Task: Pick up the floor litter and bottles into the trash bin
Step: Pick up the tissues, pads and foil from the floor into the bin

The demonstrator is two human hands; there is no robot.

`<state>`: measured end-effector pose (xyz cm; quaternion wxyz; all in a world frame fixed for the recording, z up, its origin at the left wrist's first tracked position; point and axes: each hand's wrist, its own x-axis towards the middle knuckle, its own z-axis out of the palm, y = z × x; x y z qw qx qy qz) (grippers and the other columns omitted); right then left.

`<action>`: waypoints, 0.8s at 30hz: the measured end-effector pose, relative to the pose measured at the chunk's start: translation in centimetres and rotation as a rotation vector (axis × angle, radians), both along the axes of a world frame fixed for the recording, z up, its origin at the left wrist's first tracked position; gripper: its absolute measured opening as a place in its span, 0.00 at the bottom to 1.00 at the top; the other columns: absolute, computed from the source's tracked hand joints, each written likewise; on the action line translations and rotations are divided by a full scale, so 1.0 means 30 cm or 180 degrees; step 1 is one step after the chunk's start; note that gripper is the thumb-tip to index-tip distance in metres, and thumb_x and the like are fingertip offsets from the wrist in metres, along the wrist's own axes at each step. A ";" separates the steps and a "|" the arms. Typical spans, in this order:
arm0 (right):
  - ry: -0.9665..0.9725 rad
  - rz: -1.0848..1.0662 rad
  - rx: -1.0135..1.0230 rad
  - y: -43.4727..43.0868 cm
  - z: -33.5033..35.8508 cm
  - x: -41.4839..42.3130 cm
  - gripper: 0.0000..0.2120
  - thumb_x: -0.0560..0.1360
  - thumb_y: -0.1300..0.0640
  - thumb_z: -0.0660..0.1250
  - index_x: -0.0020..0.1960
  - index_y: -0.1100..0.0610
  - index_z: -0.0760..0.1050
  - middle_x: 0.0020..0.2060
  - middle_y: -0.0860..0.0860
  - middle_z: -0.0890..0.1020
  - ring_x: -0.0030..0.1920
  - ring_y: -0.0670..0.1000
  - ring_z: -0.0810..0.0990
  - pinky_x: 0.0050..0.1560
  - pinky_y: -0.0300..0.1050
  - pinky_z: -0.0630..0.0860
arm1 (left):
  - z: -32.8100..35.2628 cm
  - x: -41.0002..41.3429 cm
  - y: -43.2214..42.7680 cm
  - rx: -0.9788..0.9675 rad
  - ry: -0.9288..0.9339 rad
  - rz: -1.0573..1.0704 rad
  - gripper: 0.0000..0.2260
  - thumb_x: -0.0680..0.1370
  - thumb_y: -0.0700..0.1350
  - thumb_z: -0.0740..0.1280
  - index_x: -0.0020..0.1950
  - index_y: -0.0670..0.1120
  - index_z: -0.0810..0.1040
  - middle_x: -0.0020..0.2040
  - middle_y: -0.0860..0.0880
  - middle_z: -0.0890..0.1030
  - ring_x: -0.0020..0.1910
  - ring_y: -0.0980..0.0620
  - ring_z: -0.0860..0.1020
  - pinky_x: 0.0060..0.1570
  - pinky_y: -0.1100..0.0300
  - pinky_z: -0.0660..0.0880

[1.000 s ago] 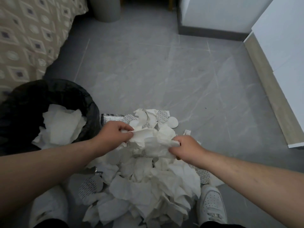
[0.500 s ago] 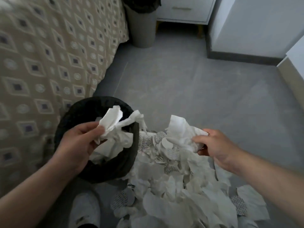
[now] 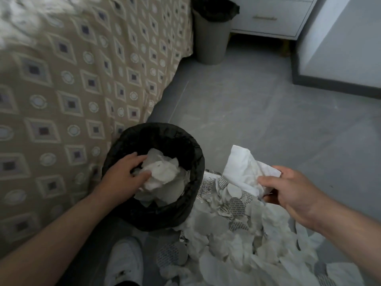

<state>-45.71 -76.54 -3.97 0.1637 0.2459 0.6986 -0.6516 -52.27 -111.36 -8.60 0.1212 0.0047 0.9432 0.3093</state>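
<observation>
A trash bin (image 3: 191,205) lined with a black bag stands on the grey floor beside the bed. White crumpled paper (image 3: 162,174) fills its inside. My left hand (image 3: 121,178) is inside the bin's mouth, fingers spread and resting on that paper. My right hand (image 3: 288,190) is raised to the right of the bin, pinching a crumpled white sheet (image 3: 245,170). Below it a heap of torn white and printed paper litter (image 3: 237,234) covers the floor. No bottle is in view.
A bed with a beige diamond-patterned cover (image 3: 72,89) fills the left. A second grey bin (image 3: 212,36) stands at the far end by a white drawer unit (image 3: 270,15). A white wall panel (image 3: 340,48) is at right. My white shoe (image 3: 123,263) is below the bin.
My left hand carried its wad of paper over the rim and down into the bin. My right hand lifted a white sheet off the heap. The view swung left toward the bed.
</observation>
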 end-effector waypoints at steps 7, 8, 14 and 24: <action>0.0543 0.1077 0.0428 -0.260 0.110 -0.102 0.03 0.74 0.64 0.67 0.42 0.59 0.78 0.33 0.55 0.80 0.33 0.52 0.78 0.34 0.43 0.76 | -0.074 0.134 -0.110 -0.0996 0.0612 -0.0125 0.41 0.69 0.68 0.46 0.74 0.44 0.61 0.77 0.42 0.55 0.76 0.47 0.48 0.73 0.52 0.47; 0.0560 0.1199 0.0485 -0.314 0.103 -0.125 0.03 0.73 0.64 0.67 0.42 0.58 0.78 0.33 0.55 0.79 0.33 0.52 0.77 0.34 0.45 0.76 | -0.089 0.143 -0.112 -0.0935 0.0538 -0.0102 0.43 0.68 0.70 0.46 0.75 0.44 0.59 0.78 0.44 0.51 0.76 0.51 0.42 0.73 0.54 0.45; 0.0140 0.1564 0.0984 -0.534 -0.029 -0.252 0.03 0.70 0.64 0.65 0.40 0.57 0.74 0.38 0.58 0.78 0.38 0.58 0.80 0.39 0.56 0.83 | -0.130 0.135 -0.119 -0.0785 0.0715 -0.0045 0.44 0.68 0.70 0.48 0.76 0.43 0.55 0.78 0.45 0.47 0.75 0.54 0.38 0.73 0.55 0.43; 0.0187 0.1582 0.0947 -0.344 0.042 -0.206 0.08 0.75 0.62 0.65 0.53 0.55 0.76 0.43 0.51 0.79 0.41 0.48 0.79 0.43 0.45 0.80 | -0.109 0.133 -0.137 -0.0825 0.0687 -0.0115 0.44 0.68 0.70 0.47 0.76 0.42 0.57 0.78 0.42 0.51 0.76 0.48 0.45 0.74 0.51 0.44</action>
